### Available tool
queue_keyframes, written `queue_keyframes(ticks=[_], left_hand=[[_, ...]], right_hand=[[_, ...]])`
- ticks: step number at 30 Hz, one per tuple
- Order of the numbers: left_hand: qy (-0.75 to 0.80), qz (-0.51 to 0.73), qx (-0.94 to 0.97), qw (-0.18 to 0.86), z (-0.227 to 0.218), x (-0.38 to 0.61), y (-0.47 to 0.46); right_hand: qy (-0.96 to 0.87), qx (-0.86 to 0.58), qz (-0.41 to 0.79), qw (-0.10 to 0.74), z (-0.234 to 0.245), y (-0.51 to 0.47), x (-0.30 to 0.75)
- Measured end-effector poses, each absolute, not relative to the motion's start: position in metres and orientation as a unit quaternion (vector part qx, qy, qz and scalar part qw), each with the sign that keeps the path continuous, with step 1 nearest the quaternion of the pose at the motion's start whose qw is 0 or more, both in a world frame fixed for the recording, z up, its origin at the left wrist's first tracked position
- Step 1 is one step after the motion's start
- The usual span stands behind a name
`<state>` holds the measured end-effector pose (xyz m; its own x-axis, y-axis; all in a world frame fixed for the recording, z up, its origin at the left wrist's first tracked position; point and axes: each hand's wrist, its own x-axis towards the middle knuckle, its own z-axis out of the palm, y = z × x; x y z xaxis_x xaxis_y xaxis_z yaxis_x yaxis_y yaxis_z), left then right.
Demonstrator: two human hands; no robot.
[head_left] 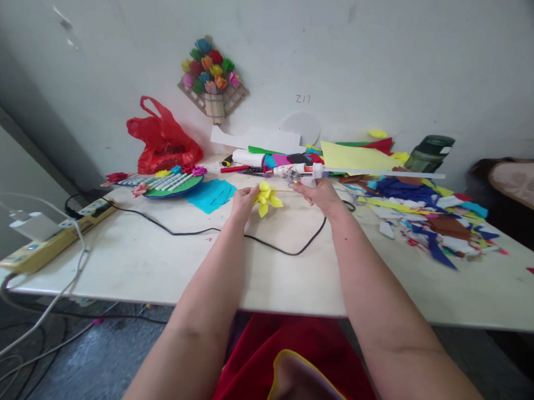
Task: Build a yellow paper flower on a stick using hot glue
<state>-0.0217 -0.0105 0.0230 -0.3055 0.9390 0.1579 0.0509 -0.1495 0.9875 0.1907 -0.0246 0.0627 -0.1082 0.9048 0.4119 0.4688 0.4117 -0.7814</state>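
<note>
My left hand (244, 200) pinches a yellow paper flower (267, 200) with pointed petals, held over the table. From the flower a thin pale stick (286, 192) runs towards my right hand (318, 195). That hand is closed around the handle of a white hot glue gun (311, 170), whose nozzle points left. Out of its back a long translucent glue stick (385, 172) reaches to the right. The fingertips of my right hand are partly hidden, so whether they touch the pale stick is unclear. A black cord (286, 253) loops across the table below both hands.
Paper scraps (445, 224) lie heaped at right beside a green bottle (430, 153). A red plastic bag (167, 138), a decorated round board (169, 183) and blue paper (211, 195) are at left. A power strip (59, 243) lies along the left edge. Pens (250, 170) and yellow paper (359, 157) are behind.
</note>
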Motion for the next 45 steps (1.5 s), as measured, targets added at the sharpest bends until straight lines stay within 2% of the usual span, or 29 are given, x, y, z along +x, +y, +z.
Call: queue_keyframes(ticks=[4,9,15,20,24,28,30,32,36,45], left_hand=[[0.532,0.614,0.448,0.372,0.02,-0.023,-0.007],[0.515,0.635,0.435,0.376,0.02,-0.026,-0.005],[0.53,0.661,0.399,0.352,0.027,-0.027,-0.01],[0.517,0.699,0.361,0.336,0.029,-0.032,-0.01],[0.515,0.724,0.327,0.321,0.033,-0.034,-0.01],[0.502,0.746,0.292,0.324,0.037,-0.035,-0.014],[0.503,0.75,0.278,0.328,0.038,-0.037,-0.016],[0.508,0.752,0.261,0.33,0.038,-0.038,-0.016],[0.505,0.757,0.24,0.338,0.038,-0.04,-0.015],[0.499,0.756,0.22,0.361,0.041,-0.038,-0.016]], right_hand=[[-0.617,-0.418,0.391,0.54,0.066,-0.028,0.189],[-0.561,-0.365,0.449,0.592,0.07,-0.033,0.187],[-0.467,-0.351,0.44,0.682,0.067,-0.023,0.19],[-0.372,-0.436,0.351,0.74,0.057,-0.007,0.197],[-0.422,-0.572,0.232,0.664,0.042,0.002,0.21],[-0.544,-0.686,0.089,0.475,0.035,-0.003,0.216],[-0.593,-0.71,0.054,0.377,0.036,-0.007,0.214],[-0.626,-0.713,0.034,0.315,0.039,-0.01,0.21],[-0.681,-0.683,0.009,0.264,0.04,-0.012,0.205],[-0.776,-0.589,-0.002,0.225,0.019,-0.002,0.193]])
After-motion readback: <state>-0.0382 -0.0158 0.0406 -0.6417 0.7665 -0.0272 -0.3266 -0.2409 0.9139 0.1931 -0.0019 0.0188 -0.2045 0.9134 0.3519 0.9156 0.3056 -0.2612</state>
